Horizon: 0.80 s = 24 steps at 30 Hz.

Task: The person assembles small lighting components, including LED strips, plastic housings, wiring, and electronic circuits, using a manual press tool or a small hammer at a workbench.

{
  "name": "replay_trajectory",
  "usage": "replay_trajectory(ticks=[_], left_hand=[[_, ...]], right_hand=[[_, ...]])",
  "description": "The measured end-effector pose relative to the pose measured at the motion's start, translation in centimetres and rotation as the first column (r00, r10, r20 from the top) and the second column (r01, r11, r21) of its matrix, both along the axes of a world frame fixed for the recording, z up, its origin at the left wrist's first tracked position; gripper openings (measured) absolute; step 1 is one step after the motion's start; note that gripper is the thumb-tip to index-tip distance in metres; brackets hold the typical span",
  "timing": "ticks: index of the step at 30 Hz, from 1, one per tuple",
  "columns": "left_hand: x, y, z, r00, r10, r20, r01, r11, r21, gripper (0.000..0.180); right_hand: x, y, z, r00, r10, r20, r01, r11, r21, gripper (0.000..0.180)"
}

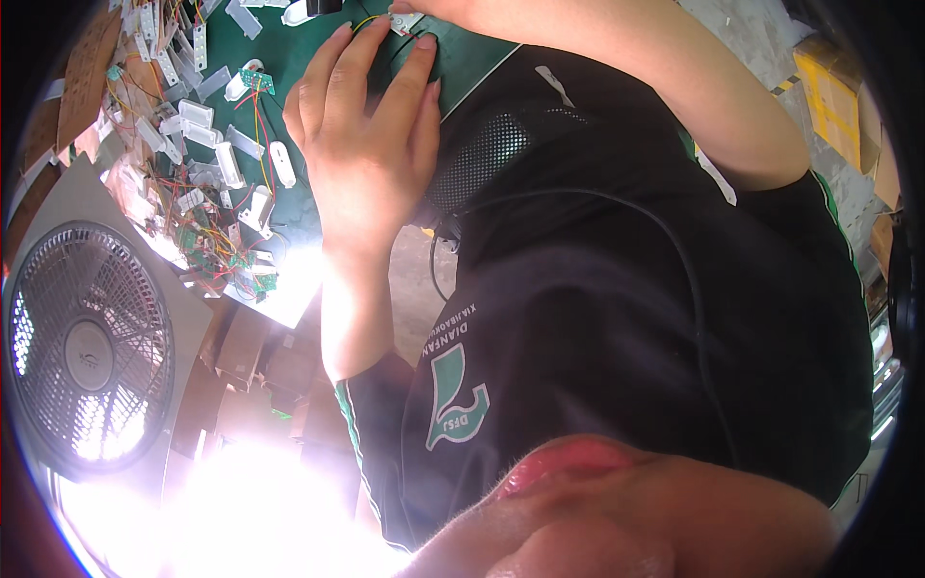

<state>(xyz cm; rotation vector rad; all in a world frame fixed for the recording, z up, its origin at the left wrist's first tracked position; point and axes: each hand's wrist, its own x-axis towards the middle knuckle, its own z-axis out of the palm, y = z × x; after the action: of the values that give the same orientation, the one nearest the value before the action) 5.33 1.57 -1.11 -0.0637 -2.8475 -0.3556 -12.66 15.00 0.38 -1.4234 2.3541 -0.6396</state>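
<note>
My left hand [366, 125] is palm down over the green work mat [294, 48], its fingers spread. Its fingertips lie beside a thin yellow wire [363, 22] and a dark wire [396, 48]. These wires run near a small white part [406, 21], whose exact kind I cannot make out. From the right my right arm reaches across the mat's far edge. Most of my right hand [434, 6] is cut off by the upper edge; one fingertip is at the white part, and its grip is hidden.
White plastic housings [198, 120] lie piled on the mat's left, mixed with coloured wires and a green circuit board [255, 82]. A box fan [89, 352] stands at the left. Cardboard boxes [241, 352] sit below, beside strong glare. A yellow-taped carton [829, 111] is at far right.
</note>
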Motion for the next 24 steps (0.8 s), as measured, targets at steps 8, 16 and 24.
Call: replay_trajectory(ticks=[8, 16, 24], left_hand=[[-0.3, 0.3, 1.2, 0.997, 0.005, 0.076, 0.001, 0.997, -0.074, 0.036], [-0.7, -1.3, 1.7, 0.988, -0.074, 0.138, 0.082, 0.995, -0.055, 0.04], [-0.9, -1.8, 2.3, 0.977, -0.11, 0.181, 0.129, 0.987, -0.095, 0.045]], right_hand=[[0.1, 0.2, 0.3, 1.0, 0.009, -0.008, -0.009, 1.0, -0.009, 0.026], [-0.1, 0.1, 0.6, 0.998, 0.009, 0.057, -0.008, 1.0, -0.013, 0.026], [-0.1, 0.2, 0.1, 0.999, 0.009, 0.041, -0.007, 0.999, -0.041, 0.025]])
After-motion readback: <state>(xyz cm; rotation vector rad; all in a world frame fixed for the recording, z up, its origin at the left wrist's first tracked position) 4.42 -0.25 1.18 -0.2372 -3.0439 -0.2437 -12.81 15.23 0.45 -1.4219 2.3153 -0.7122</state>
